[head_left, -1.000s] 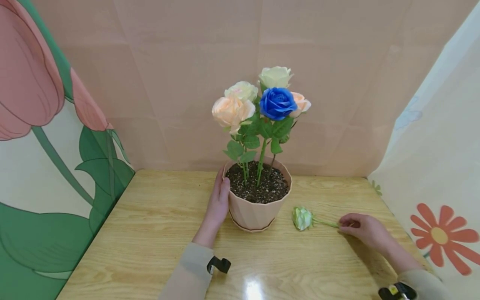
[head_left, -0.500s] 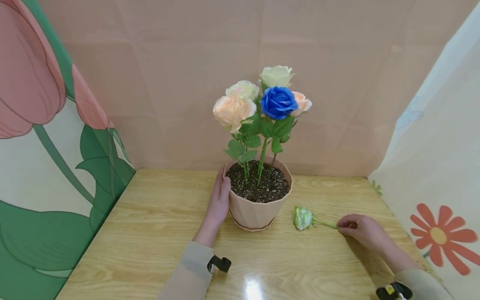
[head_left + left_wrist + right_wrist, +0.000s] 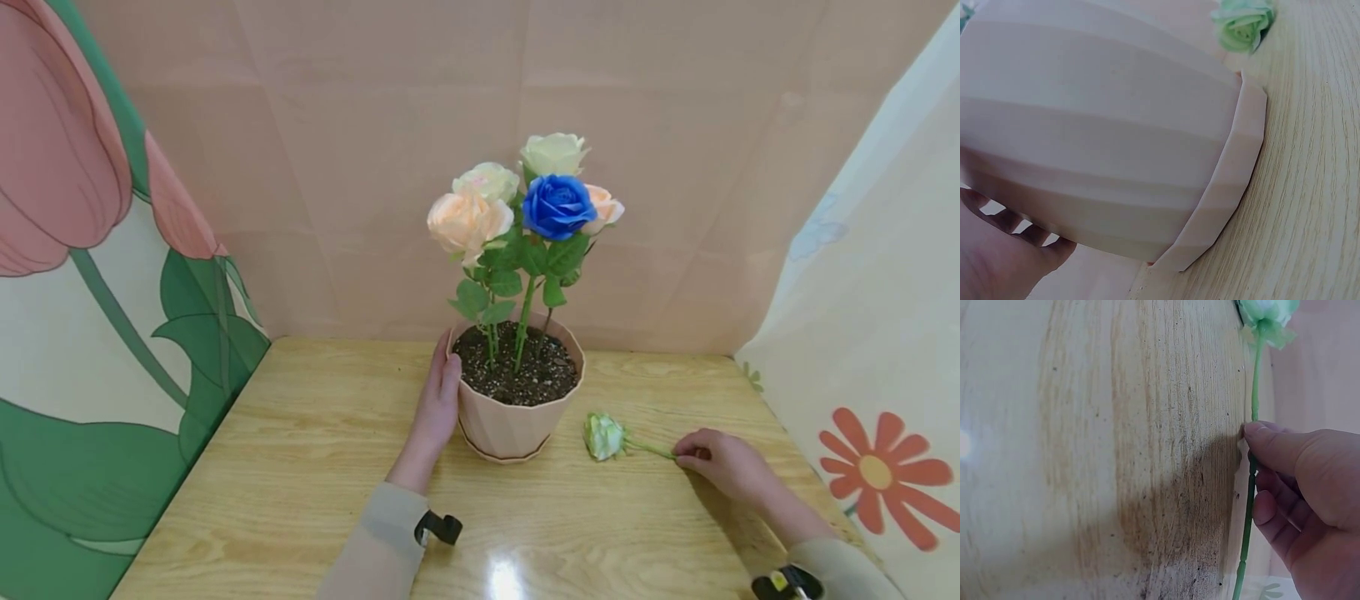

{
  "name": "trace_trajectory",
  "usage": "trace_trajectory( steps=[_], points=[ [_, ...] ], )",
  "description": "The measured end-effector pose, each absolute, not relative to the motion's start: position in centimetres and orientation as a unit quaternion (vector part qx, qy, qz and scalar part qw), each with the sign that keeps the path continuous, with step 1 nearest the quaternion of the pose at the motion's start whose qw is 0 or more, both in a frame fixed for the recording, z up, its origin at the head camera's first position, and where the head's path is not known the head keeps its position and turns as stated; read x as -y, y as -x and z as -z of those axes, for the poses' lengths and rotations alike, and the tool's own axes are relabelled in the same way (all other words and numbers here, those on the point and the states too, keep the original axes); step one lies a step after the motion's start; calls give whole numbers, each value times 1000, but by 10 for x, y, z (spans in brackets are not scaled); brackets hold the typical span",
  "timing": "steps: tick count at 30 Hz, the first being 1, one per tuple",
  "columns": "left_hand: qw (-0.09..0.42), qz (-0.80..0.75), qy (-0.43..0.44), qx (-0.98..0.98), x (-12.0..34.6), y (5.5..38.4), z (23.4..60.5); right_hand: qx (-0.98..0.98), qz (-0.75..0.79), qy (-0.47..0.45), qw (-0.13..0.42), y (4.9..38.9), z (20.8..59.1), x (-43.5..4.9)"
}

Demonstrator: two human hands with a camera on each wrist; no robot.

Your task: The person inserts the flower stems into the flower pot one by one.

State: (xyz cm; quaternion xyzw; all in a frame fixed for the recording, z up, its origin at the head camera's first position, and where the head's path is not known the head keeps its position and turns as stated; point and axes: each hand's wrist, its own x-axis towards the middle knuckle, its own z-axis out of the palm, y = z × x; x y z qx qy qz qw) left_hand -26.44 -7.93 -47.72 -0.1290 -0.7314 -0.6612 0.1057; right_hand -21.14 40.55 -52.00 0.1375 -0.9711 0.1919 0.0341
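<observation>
A pale pink flowerpot (image 3: 513, 425) of dark soil stands upright on its saucer, holding several roses; a blue rose (image 3: 558, 207) is at the front. My left hand (image 3: 437, 400) rests against the pot's left side, fingers along its wall. In the left wrist view, gaps show between those fingers, while the fingertips are partly hidden by the pot. To the right of the pot, a pale green rose (image 3: 604, 437) lies low over the tabletop. My right hand (image 3: 731, 468) pinches its stem (image 3: 1255, 394) between thumb and fingers, with the lower stem running past the palm.
The wooden table (image 3: 315, 467) backs onto a pink cloth (image 3: 375, 167). Printed flower panels flank both sides, including a red flower (image 3: 876, 472) at the right. Each sleeve carries a black wrist mount (image 3: 438, 528).
My right hand has shifted very slightly left along the stem. The flowerpot, the green rose and my left hand stay practically where they were.
</observation>
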Motion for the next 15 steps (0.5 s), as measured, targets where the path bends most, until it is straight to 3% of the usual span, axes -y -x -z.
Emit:
trace_trajectory(
  steps=[15],
  points=[
    [104, 662, 130, 731, 79, 267, 480, 968, -182, -162, 59, 213, 519, -405]
  ],
)
